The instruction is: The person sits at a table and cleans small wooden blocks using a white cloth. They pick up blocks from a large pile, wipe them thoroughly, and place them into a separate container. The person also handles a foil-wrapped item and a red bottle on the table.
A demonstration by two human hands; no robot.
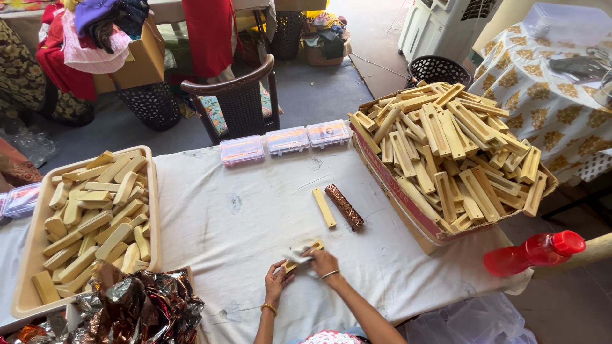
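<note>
A person is sitting at a table (255,210) draped in white cloth, working a pale wooden block (305,253) near the front edge; the left hand (276,282) is pinching the block's lower-left end with curled fingers, while the right hand (323,260) is pressing a scrap of whitish paper (298,255) onto it, fingers closed over both. The block is lying flat on the cloth, its long axis running diagonally from lower left to upper right. Just beyond the hands, a second bare wooden block (324,207) and a block wrapped in brown foil (344,206) are lying side by side, near each other but apart, both pointing away from the person and leaning slightly leftward. At the left, a beige plastic tray (33,248) is holding a loose heap of plain blocks; at the right, a cardboard box (395,197) is brimming with longer grooved wooden pieces stacked every which way. Three small clear plastic cases (286,140) are lining the table's far edge; crumpled metallic foil (143,306) is piling up at the lower left; a red bottle (534,251) is lying on its side beside the box.
</note>
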